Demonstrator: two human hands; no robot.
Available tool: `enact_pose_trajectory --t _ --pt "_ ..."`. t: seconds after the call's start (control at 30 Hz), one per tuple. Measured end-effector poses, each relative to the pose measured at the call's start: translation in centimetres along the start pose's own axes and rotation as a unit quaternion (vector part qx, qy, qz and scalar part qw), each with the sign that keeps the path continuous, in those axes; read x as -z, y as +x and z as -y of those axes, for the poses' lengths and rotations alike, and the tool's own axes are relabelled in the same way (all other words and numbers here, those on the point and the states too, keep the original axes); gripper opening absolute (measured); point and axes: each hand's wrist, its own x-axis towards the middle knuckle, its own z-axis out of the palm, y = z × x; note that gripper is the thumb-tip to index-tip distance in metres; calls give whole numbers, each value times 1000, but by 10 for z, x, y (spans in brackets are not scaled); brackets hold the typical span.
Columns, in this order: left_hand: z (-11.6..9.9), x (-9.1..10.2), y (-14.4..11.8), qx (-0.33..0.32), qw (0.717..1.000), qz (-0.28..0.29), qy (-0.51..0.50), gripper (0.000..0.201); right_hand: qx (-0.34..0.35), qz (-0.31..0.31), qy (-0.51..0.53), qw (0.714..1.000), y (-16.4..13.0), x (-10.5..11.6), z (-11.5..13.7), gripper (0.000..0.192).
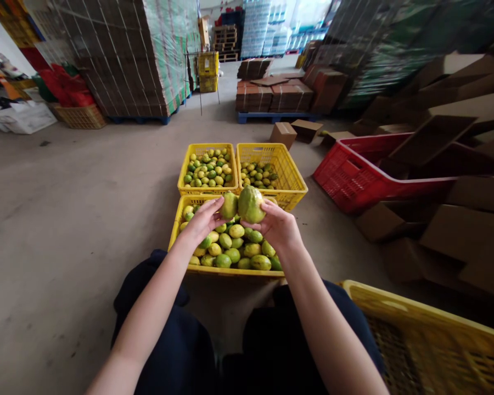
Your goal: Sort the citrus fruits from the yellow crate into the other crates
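Fruit point(251, 204) feels firm and light; my right hand point(276, 226) cups it underneath, left hand point(201, 219) grips a smaller fruit point(229, 206).

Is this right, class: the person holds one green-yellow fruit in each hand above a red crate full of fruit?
Not quite. The head view shows the left hand and right hand each holding a fruit, but the crate beneath them is yellow. The red crate stands off to the right.
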Motion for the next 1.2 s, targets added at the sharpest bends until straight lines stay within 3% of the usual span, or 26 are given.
enact_pose_trajectory --t 0.17,0.4,0.57,0.83,0.93,1.07,1.2 --pt "-4 0 -2 62 998 7 -10 19 -46 -71 99 991 3 2 -8 16" --pt "-4 -6 2 134 983 -69 -109 39 -87 -104 165 977 10 6 -29 20" --pt "-2 -5 3 141 982 -52 -112 35 -135 -139 201 960 11 0 -35 25" --pt "4 -3 6 128 986 -30 -107 36 -110 -157 229 954 12 -2 -34 26" --pt "6 -4 5 86 993 -36 -71 30 -72 -176 196 962 14 -1 -34 23" --pt "10 -3 3 -78 993 -75 42 25 56 -212 53 974 14 -5 -36 29" --pt "10 -2 0 -227 956 -79 170 44 244 -211 -168 932 7 -11 -40 52"
